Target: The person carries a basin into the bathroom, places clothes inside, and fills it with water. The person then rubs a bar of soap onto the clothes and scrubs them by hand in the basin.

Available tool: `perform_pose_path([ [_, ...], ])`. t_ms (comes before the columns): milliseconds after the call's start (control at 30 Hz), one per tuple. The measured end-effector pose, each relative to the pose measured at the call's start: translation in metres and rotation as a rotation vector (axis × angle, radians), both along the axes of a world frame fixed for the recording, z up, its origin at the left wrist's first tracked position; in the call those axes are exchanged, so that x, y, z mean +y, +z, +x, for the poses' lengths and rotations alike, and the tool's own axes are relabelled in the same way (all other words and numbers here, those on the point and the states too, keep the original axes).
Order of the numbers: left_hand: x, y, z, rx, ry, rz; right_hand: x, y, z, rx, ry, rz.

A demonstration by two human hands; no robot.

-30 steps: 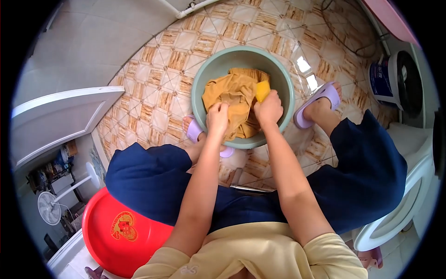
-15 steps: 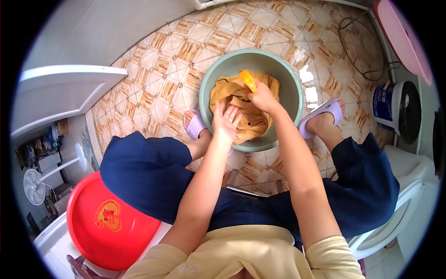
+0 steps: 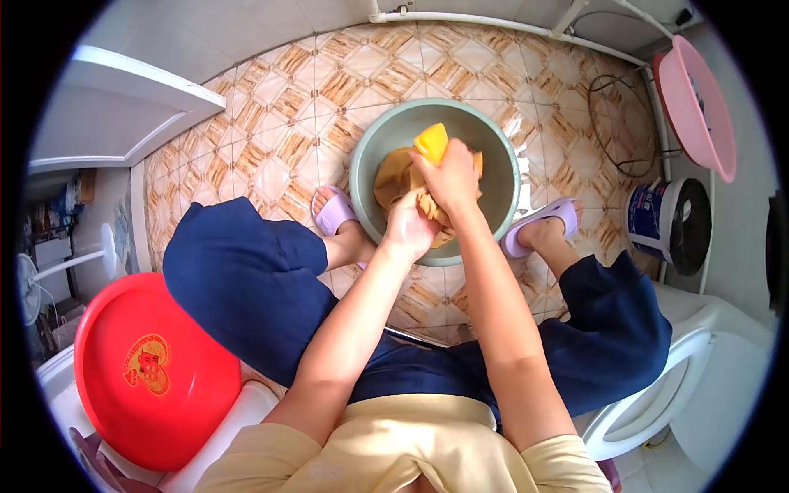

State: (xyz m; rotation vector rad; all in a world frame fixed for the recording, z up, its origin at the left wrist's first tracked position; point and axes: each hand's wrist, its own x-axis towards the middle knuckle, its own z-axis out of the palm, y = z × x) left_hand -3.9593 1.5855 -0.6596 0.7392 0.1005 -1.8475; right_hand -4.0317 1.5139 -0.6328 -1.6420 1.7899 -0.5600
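A green-grey basin (image 3: 366, 156) stands on the floor between my feet, with a mustard-brown garment (image 3: 392, 181) bunched inside it. My right hand (image 3: 454, 177) is closed around a smooth yellow oblong block (image 3: 431, 143) whose rounded end sticks out past the thumb. Just below and left of it, my left hand (image 3: 411, 226) clasps a gathered fold of the garment, palm turned up. The two hands are close together over the basin, and the cloth bunches up between them. The underside of the yellow block is hidden by my right hand.
A red basin (image 3: 197, 394) with a gold print leans at lower left, near a white fan (image 3: 74, 267). To the right are a pink basin (image 3: 694, 115), a white-and-blue bucket (image 3: 649, 209) and a white toilet (image 3: 694, 386). A hose (image 3: 593, 123) loops on the tiled floor.
My left hand, open over the garment before, has closed on a fold of it. My right hand with the yellow block has come in closer beside it. The view has shifted slightly.
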Motion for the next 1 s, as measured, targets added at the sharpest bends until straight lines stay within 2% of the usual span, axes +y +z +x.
perform_pose_path([
  [67,-0.002,0.016,0.003,0.075,-0.009,-0.039,0.021,0.015,0.000,0.004,0.128,0.082],
  [100,0.004,0.016,0.002,0.041,0.097,-0.144,0.035,0.023,0.003,-0.001,0.223,0.041],
  [133,0.007,0.003,-0.002,0.047,0.105,-0.142,0.051,0.022,0.010,0.091,0.324,-0.033],
  [167,0.011,-0.016,-0.008,0.175,0.202,-0.263,0.060,0.016,0.016,0.137,0.306,-0.104],
  [200,0.010,-0.013,-0.010,0.301,0.298,-0.387,0.064,0.007,0.019,0.181,0.287,-0.178],
  [267,0.016,0.012,-0.011,-0.114,0.059,0.050,0.046,-0.014,0.009,0.013,0.084,-0.019],
  [300,0.019,-0.001,-0.014,-0.086,-0.040,0.132,0.031,0.005,0.000,-0.023,-0.008,0.224],
  [333,0.024,0.002,-0.018,-0.089,0.008,0.191,0.023,-0.022,-0.012,0.143,-0.028,0.069],
  [400,0.029,-0.005,-0.018,-0.107,0.031,0.170,0.016,-0.042,-0.038,0.300,-0.081,0.113],
  [467,0.024,0.005,-0.018,-0.152,0.051,0.251,0.013,-0.077,-0.073,-0.666,-0.237,0.659],
  [500,0.023,0.005,-0.019,-0.152,0.061,0.295,0.021,-0.074,-0.074,-0.658,-0.231,0.657],
  [567,0.020,-0.004,-0.020,-0.136,0.107,0.379,0.040,-0.070,-0.070,-0.910,-0.238,0.550],
  [633,0.019,-0.028,-0.009,-0.141,0.179,0.327,0.049,-0.092,-0.058,-0.576,-0.050,0.248],
  [667,0.017,-0.044,0.001,-0.152,0.236,0.272,0.056,-0.079,-0.041,-0.405,0.066,0.102],
  [700,0.014,-0.073,0.012,0.023,0.249,0.075,0.068,-0.035,-0.017,-0.293,0.139,0.072],
  [733,0.015,-0.070,0.027,0.119,0.175,-0.080,0.077,0.012,0.006,-0.179,0.208,0.041],
  [800,0.013,-0.050,0.023,0.097,0.162,-0.040,0.080,0.041,0.025,-0.057,0.313,0.074],
  [933,0.015,-0.011,0.013,-0.003,0.146,0.109,0.042,0.030,0.016,0.246,0.147,-0.152],
  [967,0.018,-0.013,0.012,0.062,0.141,0.125,0.031,-0.004,0.005,0.102,0.086,-0.157],
  [1000,0.018,-0.013,0.010,0.068,0.147,0.127,0.027,-0.017,-0.005,0.107,0.093,-0.156],
])
